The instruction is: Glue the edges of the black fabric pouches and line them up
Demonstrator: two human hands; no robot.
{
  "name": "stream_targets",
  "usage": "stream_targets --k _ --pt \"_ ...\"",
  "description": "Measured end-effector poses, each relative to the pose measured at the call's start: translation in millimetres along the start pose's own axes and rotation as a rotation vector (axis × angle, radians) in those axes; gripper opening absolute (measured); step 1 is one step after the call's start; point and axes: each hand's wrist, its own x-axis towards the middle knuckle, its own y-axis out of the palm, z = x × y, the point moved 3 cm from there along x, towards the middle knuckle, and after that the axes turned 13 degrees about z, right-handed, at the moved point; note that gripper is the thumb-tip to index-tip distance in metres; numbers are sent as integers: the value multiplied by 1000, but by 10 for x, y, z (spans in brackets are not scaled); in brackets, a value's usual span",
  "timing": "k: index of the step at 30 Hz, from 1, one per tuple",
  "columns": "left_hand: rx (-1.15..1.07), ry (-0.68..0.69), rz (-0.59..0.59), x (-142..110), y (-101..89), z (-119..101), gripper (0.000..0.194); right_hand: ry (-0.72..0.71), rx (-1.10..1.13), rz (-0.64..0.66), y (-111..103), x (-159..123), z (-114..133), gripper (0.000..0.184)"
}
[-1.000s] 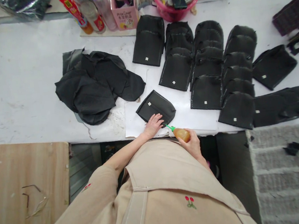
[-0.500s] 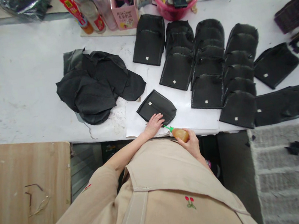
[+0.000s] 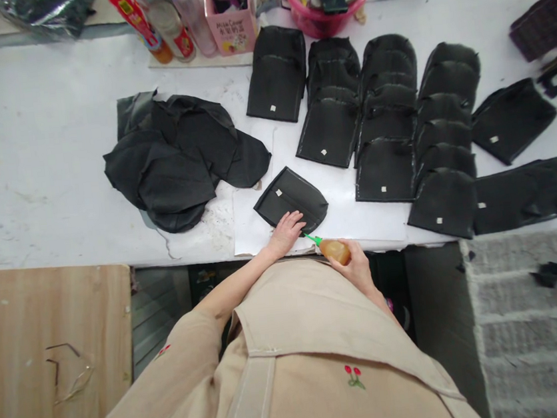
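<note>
A black pocket-shaped piece (image 3: 296,190) with a small white tag lies on white paper at the table's front edge. My left hand (image 3: 287,233) rests flat on its near side, fingers stretched out. Wrapped around an amber glue bottle (image 3: 335,251) is my right hand (image 3: 358,265). The bottle's green nozzle touches or nearly touches the piece's near edge, just right of my left fingertips. Whether any glue is coming out is too small to tell.
Left of the piece is a loose heap of black fabric (image 3: 172,160). Overlapping rows of similar black pieces (image 3: 385,170) spread to the right. A pink basket (image 3: 325,26), a pink box (image 3: 233,33) and bottles (image 3: 172,30) stand behind. Glasses (image 3: 70,373) lie on a wooden board (image 3: 16,333).
Both hands, the bottle and the black piece keep nearly the same places. The whole view has shifted very slightly.
</note>
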Motion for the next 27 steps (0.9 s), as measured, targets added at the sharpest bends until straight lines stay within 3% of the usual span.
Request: stream_targets --k 6,16,27 --pt "-9 -17 10 5 -53 -35 33 -2 -2 -46 -12 -3 11 43" --pt "7 -8 -6 3 -57 -41 32 -20 -53 20 -50 18 18 43" --pt "-18 -18 1 3 -31 -31 34 27 -81 -123 -167 -19 43 42"
